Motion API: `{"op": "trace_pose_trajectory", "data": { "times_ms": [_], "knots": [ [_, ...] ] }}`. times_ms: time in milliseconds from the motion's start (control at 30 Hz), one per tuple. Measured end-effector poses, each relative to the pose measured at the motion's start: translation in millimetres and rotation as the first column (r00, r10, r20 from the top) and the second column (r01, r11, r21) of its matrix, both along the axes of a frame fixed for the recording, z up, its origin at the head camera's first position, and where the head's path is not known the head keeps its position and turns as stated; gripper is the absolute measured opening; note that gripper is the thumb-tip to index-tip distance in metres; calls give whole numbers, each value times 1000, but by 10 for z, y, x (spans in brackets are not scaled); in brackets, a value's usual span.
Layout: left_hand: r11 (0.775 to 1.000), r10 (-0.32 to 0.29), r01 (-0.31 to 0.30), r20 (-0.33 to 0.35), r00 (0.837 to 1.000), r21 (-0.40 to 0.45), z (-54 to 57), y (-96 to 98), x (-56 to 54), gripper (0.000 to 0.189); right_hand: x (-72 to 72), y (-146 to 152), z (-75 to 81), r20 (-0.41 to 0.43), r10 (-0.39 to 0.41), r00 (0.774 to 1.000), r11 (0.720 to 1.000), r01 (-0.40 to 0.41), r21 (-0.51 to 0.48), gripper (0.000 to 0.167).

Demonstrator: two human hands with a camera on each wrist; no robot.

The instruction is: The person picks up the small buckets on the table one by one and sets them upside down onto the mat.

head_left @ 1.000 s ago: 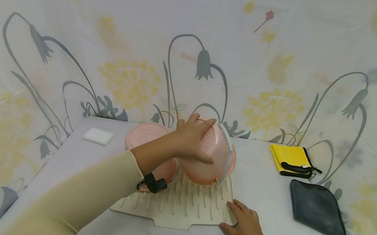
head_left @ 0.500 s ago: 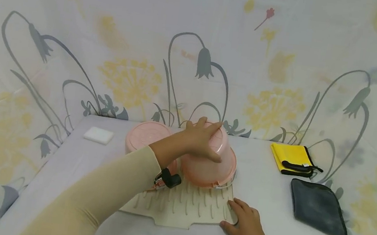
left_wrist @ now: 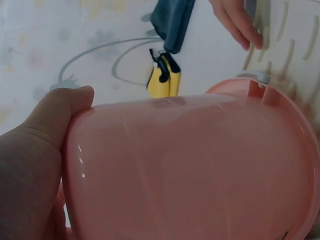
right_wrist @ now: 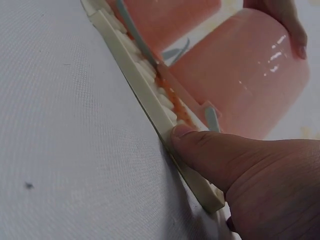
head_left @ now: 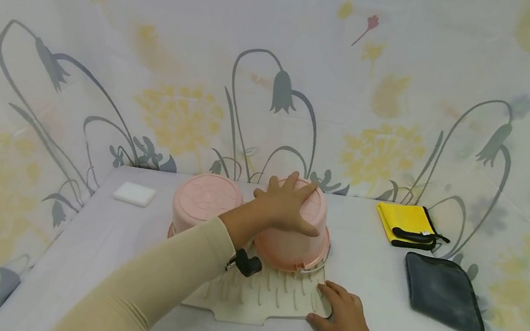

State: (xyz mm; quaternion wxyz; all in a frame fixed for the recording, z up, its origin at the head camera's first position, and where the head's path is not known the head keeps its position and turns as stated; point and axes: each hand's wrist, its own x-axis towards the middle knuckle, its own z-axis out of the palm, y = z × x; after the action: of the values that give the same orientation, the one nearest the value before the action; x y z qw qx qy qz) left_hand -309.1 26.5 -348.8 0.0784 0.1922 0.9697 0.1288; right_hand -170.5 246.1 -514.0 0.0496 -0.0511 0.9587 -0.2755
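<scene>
A pink bucket (head_left: 290, 251) stands upside down on a ribbed cream draining board (head_left: 245, 305). My left hand (head_left: 285, 205) grips its upturned base from above, fingers spread across the base and thumb over the edge. In the left wrist view the bucket's wall (left_wrist: 180, 165) fills most of the picture. A second pink bucket (head_left: 208, 196), also upturned, sits just left of it, partly hidden behind my forearm. At the board's front right corner my right hand (head_left: 345, 321) holds the edge, its thumb (right_wrist: 210, 150) on the front side. A pale handle (right_wrist: 212, 118) lies by the bucket rim.
A white sponge-like block (head_left: 134, 193) lies at the back left of the table (head_left: 75, 252). Over on the right are a folded yellow cloth (head_left: 407, 223) with black trim and a dark zippered pouch (head_left: 445, 292). A patterned curtain (head_left: 178, 66) hangs behind.
The tilted bucket in my left hand has come down onto the board, base up, and its handle has dropped to the rim. My right hand keeps its place at the corner.
</scene>
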Motion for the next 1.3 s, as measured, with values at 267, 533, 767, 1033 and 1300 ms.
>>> {"op": "trace_pose_trajectory", "data": {
  "times_ms": [267, 533, 767, 1033, 1300],
  "knots": [
    [997, -9, 7, -19, 1000, -80, -95, 99, 20, 98, 3, -16, 2, 17, -2, 1000, 1000, 2, -7, 74],
    [996, -3, -3, -60, 998, -91, -109, 163, -38, 97, 21, -20, 25, -4, 10, 1000, 1000, -10, 1, 73],
    [998, 39, -43, -96, 995, -41, -114, 220, -84, 95, 28, -19, 50, 21, -5, 1000, 1000, 5, -7, 72],
    [996, 51, -57, -104, 993, -61, -137, 277, -91, 95, 36, -24, 77, 11, 0, 1000, 1000, 0, -7, 72],
    [993, 47, -58, -112, 993, -98, -159, 290, -90, 96, 11, -9, 48, 6, 1, 1000, 1000, -1, -1, 72]
  ]
}}
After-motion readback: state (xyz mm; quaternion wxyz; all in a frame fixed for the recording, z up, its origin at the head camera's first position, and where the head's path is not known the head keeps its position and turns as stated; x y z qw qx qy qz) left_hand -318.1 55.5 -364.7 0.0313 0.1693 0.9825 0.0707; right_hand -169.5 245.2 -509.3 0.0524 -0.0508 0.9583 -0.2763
